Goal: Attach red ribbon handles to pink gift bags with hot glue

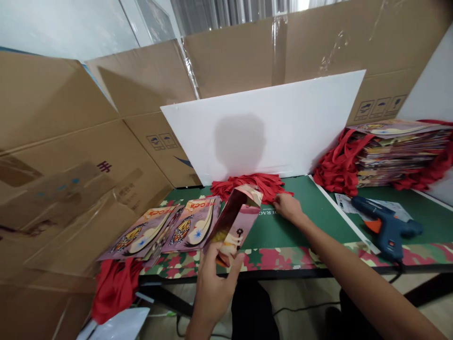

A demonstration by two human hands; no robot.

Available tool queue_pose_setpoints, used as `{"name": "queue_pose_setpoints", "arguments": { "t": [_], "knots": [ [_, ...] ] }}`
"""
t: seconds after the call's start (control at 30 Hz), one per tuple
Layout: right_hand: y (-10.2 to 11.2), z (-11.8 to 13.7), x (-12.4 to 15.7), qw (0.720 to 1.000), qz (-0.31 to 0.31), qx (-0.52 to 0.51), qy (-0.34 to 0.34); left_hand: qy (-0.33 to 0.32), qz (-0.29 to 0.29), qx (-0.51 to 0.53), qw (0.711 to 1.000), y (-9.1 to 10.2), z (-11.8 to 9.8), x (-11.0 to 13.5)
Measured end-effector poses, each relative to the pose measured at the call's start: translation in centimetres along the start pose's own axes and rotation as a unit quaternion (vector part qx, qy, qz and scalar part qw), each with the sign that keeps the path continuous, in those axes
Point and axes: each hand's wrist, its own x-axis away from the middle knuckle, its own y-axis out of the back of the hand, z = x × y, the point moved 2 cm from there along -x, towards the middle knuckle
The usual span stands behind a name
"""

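My left hand [218, 278] grips the lower end of a printed paper bag [244, 226], thumb on one side and fingers on the other. The bag is tilted, and its mouth gapes at the upper end, showing a dark red inside. Behind it lies a pile of red ribbons [253, 182] on the green mat [283, 233]. At the right end of that pile, my right hand [288, 208] has its fingers closed on a ribbon; the fingertips are partly hidden. Left of the held bag lie stacks of flat printed bags [193, 224] with a butterfly design.
A blue glue gun [387, 226] lies at the right, its cord hanging over the table edge. Behind it stands a tall stack of bags [399, 156] with red handles. More red ribbon [116, 288] hangs off the left edge. Cardboard [230, 61] and a white board [283, 127] wall the back.
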Motion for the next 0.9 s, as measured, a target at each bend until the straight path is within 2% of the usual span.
{"name": "queue_pose_setpoints", "arguments": {
  "t": [0.1,0.23,0.3,0.37,0.47,0.6,0.7,0.8,0.9],
  "knots": [
    [2.0,-0.5,-0.1,0.997,-0.056,-0.046,0.01,0.063,0.021,0.119,0.991,0.1,-1.3,-1.1],
    [6.0,-1.0,-0.7,0.982,-0.167,-0.087,0.027,0.116,0.02,0.246,0.962,-1.0,-2.5,-2.7],
    [6.8,-1.2,-1.1,0.982,-0.162,-0.089,0.044,0.135,0.013,0.291,0.947,-1.7,-2.5,-3.3],
    [6.2,-1.4,-1.0,0.989,-0.107,-0.078,0.068,0.164,0.007,0.319,0.934,-2.0,-1.9,-3.7],
    [3.3,-1.9,0.1,0.996,-0.02,-0.036,0.085,0.24,0.023,0.353,0.904,-1.7,0.0,-3.4],
    [0.0,-2.2,1.6,0.998,0.002,0.021,0.06,0.329,0.024,0.366,0.87,-0.3,2.7,-1.8],
    [-0.8,-1.7,1.4,0.998,0.01,0.042,0.045,0.349,0.05,0.341,0.872,-0.1,3.4,-0.6],
    [-0.8,-0.7,0.6,0.997,0.02,0.054,0.042,0.326,0.082,0.315,0.888,-0.4,3.4,0.1],
    [-0.9,0.4,0.4,0.996,0.018,0.064,0.057,0.303,0.046,0.309,0.901,-0.6,3.8,0.5]
  ]
}}
